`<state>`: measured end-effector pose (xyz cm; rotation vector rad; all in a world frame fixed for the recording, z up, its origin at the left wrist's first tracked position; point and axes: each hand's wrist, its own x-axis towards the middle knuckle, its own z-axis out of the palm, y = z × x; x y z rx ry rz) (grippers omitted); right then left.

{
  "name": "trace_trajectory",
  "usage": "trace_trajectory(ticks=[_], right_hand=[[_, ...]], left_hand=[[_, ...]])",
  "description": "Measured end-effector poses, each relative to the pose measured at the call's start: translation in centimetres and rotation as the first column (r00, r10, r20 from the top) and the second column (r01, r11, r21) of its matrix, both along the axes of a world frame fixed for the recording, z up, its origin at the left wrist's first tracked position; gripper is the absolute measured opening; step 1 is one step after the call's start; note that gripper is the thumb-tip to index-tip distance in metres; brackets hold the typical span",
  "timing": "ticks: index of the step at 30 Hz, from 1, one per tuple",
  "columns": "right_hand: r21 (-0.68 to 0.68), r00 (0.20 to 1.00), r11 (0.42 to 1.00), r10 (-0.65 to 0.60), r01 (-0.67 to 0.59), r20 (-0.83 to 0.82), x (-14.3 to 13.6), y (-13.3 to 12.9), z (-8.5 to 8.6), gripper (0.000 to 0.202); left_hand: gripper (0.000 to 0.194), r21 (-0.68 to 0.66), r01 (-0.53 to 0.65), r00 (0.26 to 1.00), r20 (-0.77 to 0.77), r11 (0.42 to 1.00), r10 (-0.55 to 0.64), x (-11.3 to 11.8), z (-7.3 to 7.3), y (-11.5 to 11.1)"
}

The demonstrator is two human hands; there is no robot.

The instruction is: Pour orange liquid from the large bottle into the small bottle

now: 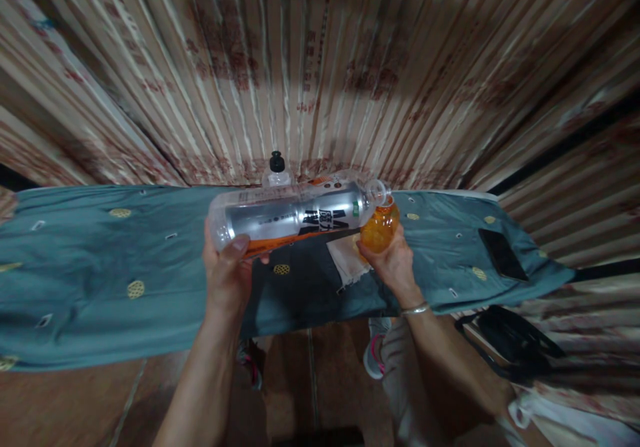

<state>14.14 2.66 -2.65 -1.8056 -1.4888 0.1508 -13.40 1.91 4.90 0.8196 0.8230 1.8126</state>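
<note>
A large clear plastic bottle [295, 213] with a silver and orange label lies nearly level in the air, its uncapped mouth pointing right. My left hand [230, 260] is closed around its base end. In my right hand [393, 257] is a small, rounded see-through container [380, 227] with orange colouring, gripped from below. The bottle's mouth overlaps the container's top; whether they touch I cannot tell. Behind the big bottle stands a clear bottle [278, 175] with a black cap, mostly hidden. Below the hands a white cloth or tissue [345, 260] lies on the table.
A green patterned cloth [100, 253] covers the long table. Toward its right end lies a dark phone [503, 253]. Pleated curtains [310, 67] hang close behind the table and at the sides. A black bag [515, 340] sits below at the right, and my feet show on the tiled floor.
</note>
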Motion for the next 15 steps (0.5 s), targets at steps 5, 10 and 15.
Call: trace_trajectory(ticks=[5, 10, 15], right_hand=[[0.011, 1.000, 1.000, -0.014, 0.014, 0.009, 0.05, 0.09, -0.15, 0.083], [-0.010, 1.000, 1.000, -0.022, 0.021, -0.011, 0.10, 0.11, -0.26, 0.088], [-0.008, 1.000, 1.000, -0.013, 0.013, -0.001, 0.17, 0.11, -0.26, 0.089]], left_hand=[[0.036, 0.004, 0.000, 1.000, 0.005, 1.000, 0.000, 0.14, 0.07, -0.13], [0.038, -0.006, 0.005, 1.000, 0.011, 1.000, -0.005, 0.15, -0.08, -0.17], [0.045, -0.018, 0.004, 1.000, 0.025, 1.000, -0.003, 0.19, -0.17, -0.17]])
